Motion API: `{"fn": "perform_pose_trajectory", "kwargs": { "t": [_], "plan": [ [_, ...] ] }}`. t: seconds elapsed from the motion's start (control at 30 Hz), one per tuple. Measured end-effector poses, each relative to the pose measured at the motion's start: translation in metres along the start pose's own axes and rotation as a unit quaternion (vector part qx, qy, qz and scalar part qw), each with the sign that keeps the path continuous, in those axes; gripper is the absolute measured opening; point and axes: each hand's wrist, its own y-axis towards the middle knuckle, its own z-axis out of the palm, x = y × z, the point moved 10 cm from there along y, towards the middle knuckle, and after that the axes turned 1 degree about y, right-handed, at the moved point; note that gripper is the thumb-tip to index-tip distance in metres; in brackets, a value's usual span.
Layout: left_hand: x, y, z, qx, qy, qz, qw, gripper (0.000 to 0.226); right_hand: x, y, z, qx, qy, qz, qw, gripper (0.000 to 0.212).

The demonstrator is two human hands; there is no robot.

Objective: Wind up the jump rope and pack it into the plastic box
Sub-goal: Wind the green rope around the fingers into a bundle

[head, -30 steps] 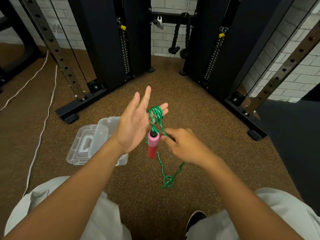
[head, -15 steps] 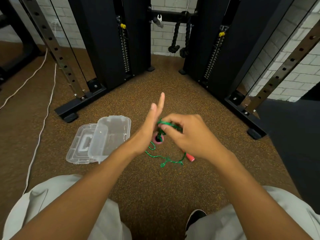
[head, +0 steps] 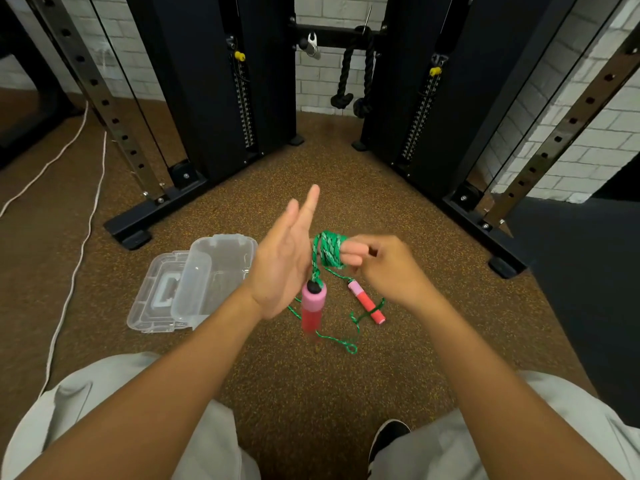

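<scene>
My left hand (head: 280, 271) is held up edge-on with two fingers pointing away. The green jump rope (head: 329, 251) is wound in a coil around its lower fingers. My right hand (head: 391, 271) is closed on the rope right beside the coil. One pink and red handle (head: 313, 306) hangs from the coil below my left palm. The other handle (head: 365, 303) lies on the floor under my right hand, with a loose tail of rope (head: 348, 346) trailing from it. The clear plastic box (head: 214, 271) stands open on the floor to the left, its lid (head: 156, 292) beside it.
Black gym machine columns (head: 214, 81) and their base feet (head: 138, 230) stand ahead on both sides. A white cable (head: 79, 244) runs along the brown speckled floor at the left. My knees and one black shoe (head: 388, 441) are at the bottom.
My right hand has gone from below the hanging handle up and around my left hand, laying rope onto the coil. The loose rope on the floor is shorter and the second handle has come into view.
</scene>
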Motion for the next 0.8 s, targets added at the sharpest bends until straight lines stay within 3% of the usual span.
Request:
{"fn": "perform_pose_trajectory", "kwargs": {
  "t": [0.13,0.27,0.37,0.6,0.8],
  "plan": [
    [-0.011,0.001,-0.006,0.001,-0.051,0.023,0.998,0.069,-0.008,-0.002,0.03,0.067,-0.063,0.008,0.996,0.025],
    [-0.014,0.004,-0.016,-0.011,-0.034,0.023,0.999,0.068,0.007,-0.009,0.044,0.108,-0.128,-0.026,0.986,0.033],
    [-0.013,0.006,-0.023,-0.021,0.001,0.014,1.0,0.07,0.023,-0.012,0.041,0.098,-0.153,-0.061,0.981,0.035],
    [0.007,0.004,-0.014,-0.003,0.119,-0.039,0.992,0.066,0.057,-0.017,0.002,0.015,-0.113,-0.108,0.988,0.018],
    [0.028,0.002,-0.003,0.063,0.161,-0.077,0.982,0.075,0.054,-0.014,-0.011,0.003,-0.079,-0.1,0.992,0.011]
  ]
}}
